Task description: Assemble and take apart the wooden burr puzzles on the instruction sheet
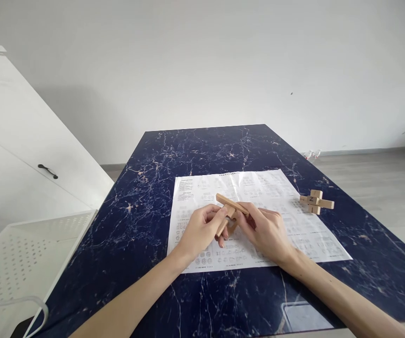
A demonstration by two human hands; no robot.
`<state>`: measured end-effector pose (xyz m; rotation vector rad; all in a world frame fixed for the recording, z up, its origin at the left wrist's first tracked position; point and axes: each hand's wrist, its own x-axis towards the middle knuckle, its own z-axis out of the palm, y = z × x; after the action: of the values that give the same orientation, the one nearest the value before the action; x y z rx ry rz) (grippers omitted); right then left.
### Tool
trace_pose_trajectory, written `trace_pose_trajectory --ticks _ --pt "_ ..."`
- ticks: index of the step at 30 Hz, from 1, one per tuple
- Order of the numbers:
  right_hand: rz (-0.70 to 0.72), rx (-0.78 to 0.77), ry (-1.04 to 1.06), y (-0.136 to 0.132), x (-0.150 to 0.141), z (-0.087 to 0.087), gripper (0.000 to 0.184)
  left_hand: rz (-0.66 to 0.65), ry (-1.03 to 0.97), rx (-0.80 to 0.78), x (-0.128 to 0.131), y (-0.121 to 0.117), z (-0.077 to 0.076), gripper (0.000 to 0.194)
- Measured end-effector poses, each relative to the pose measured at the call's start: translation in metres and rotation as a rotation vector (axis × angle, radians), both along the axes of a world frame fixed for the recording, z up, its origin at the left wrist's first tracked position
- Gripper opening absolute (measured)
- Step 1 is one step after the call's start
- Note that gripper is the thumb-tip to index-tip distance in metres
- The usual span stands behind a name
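Over a printed instruction sheet (258, 188), both hands meet around wooden puzzle pieces. My left hand (200, 230) pinches a short notched wooden piece (220, 229) between thumb and fingers. A longer wooden bar (227, 201) lies slantwise across the top, its right end in the closed fingers of my right hand (267, 230). The bar touches the notched piece; whether they interlock is hidden by the fingers. To the right, partly on the sheet's edge, sits an assembled cross-shaped wooden puzzle (314, 202) with letters on it.
The dark blue marbled table (128, 244) carries the sheet. At the left are a white cabinet (19, 136) and a perforated white surface (15, 263) with a pale cable (15, 300). A shiny, pale rectangular patch (304, 315) shows near the front edge.
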<state>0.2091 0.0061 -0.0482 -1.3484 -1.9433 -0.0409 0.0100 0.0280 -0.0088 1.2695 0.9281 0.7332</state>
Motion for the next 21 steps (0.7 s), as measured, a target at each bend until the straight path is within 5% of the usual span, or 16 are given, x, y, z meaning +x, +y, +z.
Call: trace_pose_trajectory --ticks 8,16,21 --pt "-0.125 -0.232 0.317 0.013 0.02 0.008 0.031 -0.191 0.062 0.068 -0.001 -0.012 0.004 0.041" --pt "-0.055 -0.517 0.771 0.019 0.021 0.015 0.048 0.064 0.339 0.449 -0.005 -0.01 0.001 0.038" --pt "-0.06 -0.561 0.821 0.02 0.031 0.012 0.056 0.193 0.512 0.696 -0.008 -0.003 -0.007 0.035"
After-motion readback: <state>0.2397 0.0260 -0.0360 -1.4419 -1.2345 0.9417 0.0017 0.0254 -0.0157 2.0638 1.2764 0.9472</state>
